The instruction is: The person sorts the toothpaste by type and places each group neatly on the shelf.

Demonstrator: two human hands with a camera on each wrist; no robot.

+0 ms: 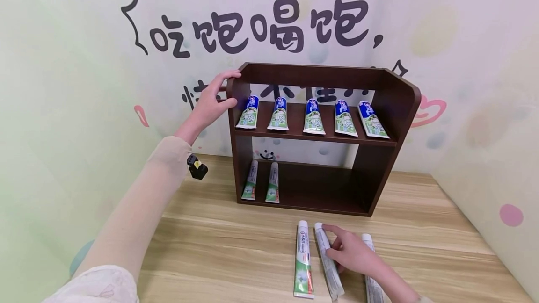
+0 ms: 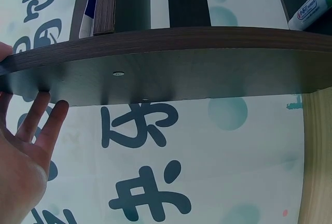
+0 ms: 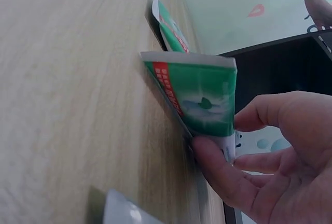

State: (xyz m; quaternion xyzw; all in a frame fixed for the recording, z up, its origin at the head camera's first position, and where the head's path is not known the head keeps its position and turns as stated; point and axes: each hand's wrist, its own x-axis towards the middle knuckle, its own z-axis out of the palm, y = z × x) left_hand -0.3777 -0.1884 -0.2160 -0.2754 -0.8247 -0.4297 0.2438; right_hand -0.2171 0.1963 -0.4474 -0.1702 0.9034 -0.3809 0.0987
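Note:
A dark brown two-tier shelf (image 1: 316,138) stands on the wooden table. My left hand (image 1: 212,99) grips its left side panel near the top, one finger over the edge and others against the outer face (image 2: 171,76). My right hand (image 1: 353,250) pinches a toothpaste tube (image 1: 327,261) between thumb and fingers. In the right wrist view, that tube (image 3: 199,94) is turned on its side edge, its green printed end toward the camera. To its left lies another toothpaste tube (image 1: 303,265), face up. A third toothpaste tube (image 1: 372,284) lies partly hidden under my right forearm.
Several blue-and-green toothpaste tubes (image 1: 313,117) lean in a row on the upper tier. Two white-and-green tubes (image 1: 273,183) lie at the left of the lower tier. A wall (image 1: 84,83) with lettering rises behind. A small black device (image 1: 197,167) sits at my left wrist.

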